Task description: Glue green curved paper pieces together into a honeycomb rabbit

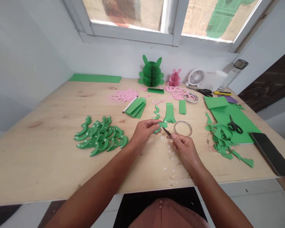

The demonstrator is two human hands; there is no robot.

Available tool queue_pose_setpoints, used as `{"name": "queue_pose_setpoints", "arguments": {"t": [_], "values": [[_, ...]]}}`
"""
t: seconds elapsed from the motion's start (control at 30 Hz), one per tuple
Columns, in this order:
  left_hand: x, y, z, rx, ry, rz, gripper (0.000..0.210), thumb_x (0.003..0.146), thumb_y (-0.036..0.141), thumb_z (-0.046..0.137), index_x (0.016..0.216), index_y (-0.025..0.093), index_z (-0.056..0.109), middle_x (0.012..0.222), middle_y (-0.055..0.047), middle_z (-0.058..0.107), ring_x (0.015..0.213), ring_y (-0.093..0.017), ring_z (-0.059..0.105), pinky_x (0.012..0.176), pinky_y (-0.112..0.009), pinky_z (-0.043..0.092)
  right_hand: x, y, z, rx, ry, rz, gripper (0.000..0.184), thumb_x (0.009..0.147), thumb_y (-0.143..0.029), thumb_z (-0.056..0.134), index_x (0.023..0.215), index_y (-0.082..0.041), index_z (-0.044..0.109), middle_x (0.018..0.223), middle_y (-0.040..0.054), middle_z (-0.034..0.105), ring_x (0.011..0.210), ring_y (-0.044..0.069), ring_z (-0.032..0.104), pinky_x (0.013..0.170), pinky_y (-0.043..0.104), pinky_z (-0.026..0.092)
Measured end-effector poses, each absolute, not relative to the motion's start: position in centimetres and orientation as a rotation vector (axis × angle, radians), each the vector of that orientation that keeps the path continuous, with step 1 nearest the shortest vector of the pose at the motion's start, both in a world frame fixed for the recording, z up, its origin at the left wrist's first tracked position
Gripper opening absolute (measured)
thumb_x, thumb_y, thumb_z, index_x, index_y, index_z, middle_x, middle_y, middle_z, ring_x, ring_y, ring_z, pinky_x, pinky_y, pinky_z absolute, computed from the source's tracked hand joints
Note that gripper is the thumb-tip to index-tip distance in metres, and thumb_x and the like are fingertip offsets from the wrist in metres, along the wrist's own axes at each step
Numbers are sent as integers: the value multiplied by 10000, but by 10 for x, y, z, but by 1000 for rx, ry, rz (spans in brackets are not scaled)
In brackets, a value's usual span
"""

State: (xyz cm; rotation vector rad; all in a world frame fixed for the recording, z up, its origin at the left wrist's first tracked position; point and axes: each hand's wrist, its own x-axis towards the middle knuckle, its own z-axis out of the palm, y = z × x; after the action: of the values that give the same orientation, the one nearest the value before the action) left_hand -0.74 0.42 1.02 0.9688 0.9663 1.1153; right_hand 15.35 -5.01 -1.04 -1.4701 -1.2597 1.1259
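Note:
Between the thumb and fingers of my left hand (146, 131) is a curved green paper piece (163, 124). My right hand (184, 147) is closed around a slim, dark-bladed tool (166, 131), whose tip meets the green piece; it looks like scissors, though the fingers cover its handle. Just beyond my hands lie a green wavy strip (156, 112) with white tabs and a folded green paper strip (169, 110). A roll of tape (182, 128) lies flat beside my right hand. Left of my left hand spreads a heap of green curved paper pieces (102, 134) with white tabs.
Green scraps (222, 141), black-handled scissors (235, 125) and a phone (273, 153) lie at the right. Pink cutouts (124, 95) lie farther back. Along the wall stand a green honeycomb paper figure (152, 74), a smaller pink one (174, 78), a white fan (196, 77) and a bottle (234, 74).

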Motion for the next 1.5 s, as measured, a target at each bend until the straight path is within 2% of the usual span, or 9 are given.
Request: {"name": "queue_pose_setpoints", "arguments": {"t": [0.13, 0.47, 0.67, 0.9, 1.03, 1.2, 1.4, 1.5], "values": [[-6, 3, 10, 960, 973, 1111, 226, 618, 231, 699, 819, 130, 729, 593, -12, 627, 573, -111, 528, 608, -264, 409, 153, -50, -11, -1465, -1261, 1105, 444, 812, -505, 510, 605, -129, 620, 480, -48, 349, 453, 79, 287, 439, 228, 204], [-5, 2, 11, 954, 962, 1110, 208, 627, 221, 693, 810, 129, 730, 605, -13, 631, 581, -113, 532, 617, -265, 412, 151, -51, -8, -1438, -1227, 1143, 439, 808, -513, 513, 797, -111, 690, 478, -61, 337, 437, 80, 265, 430, 227, 199], [-6, 3, 10, 951, 946, 1104, 213, 621, 218, 700, 813, 131, 733, 610, -14, 629, 577, -113, 528, 610, -267, 412, 151, -51, -8, -1437, -1233, 1122, 420, 803, -507, 520, 635, -134, 615, 477, -62, 317, 443, 77, 265, 435, 224, 215], [-7, 3, 12, 950, 938, 1099, 219, 604, 219, 708, 802, 130, 735, 586, -13, 614, 571, -119, 528, 592, -271, 424, 152, -51, -7, -1447, -1260, 1089, 419, 806, -493, 522, 566, -150, 543, 484, -59, 293, 460, 76, 252, 438, 225, 209], [-8, 2, 13, 956, 938, 1096, 211, 613, 210, 699, 805, 129, 734, 562, -7, 607, 554, -111, 519, 596, -270, 418, 151, -52, -5, -1453, -1278, 1071, 390, 810, -473, 520, 629, -138, 606, 502, -56, 290, 475, 81, 255, 449, 227, 213], [-8, 2, 14, 969, 944, 1091, 215, 613, 211, 694, 809, 131, 734, 560, -9, 610, 546, -112, 516, 595, -274, 419, 151, -51, -3, -1479, -1289, 1042, 361, 792, -453, 535, 739, -130, 686, 522, -45, 354, 488, 89, 300, 458, 227, 247], [-8, 3, 14, 971, 953, 1088, 217, 605, 216, 696, 803, 134, 733, 568, -12, 614, 558, -118, 526, 598, -277, 422, 152, -51, -4, -1489, -1329, 986, 351, 788, -444, 536, 755, -138, 705, 564, -17, 468, 552, 120, 418, 508, 234, 338], [-8, 3, 13, 974, 948, 1087, 218, 608, 219, 696, 806, 135, 732, 570, -11, 614, 554, -116, 522, 589, -275, 411, 152, -51, -3, -1482, -1334, 983, 333, 798, -427, 527, 751, -143, 694, 552, -25, 453, 542, 118, 412, 512, 233, 334]]}}
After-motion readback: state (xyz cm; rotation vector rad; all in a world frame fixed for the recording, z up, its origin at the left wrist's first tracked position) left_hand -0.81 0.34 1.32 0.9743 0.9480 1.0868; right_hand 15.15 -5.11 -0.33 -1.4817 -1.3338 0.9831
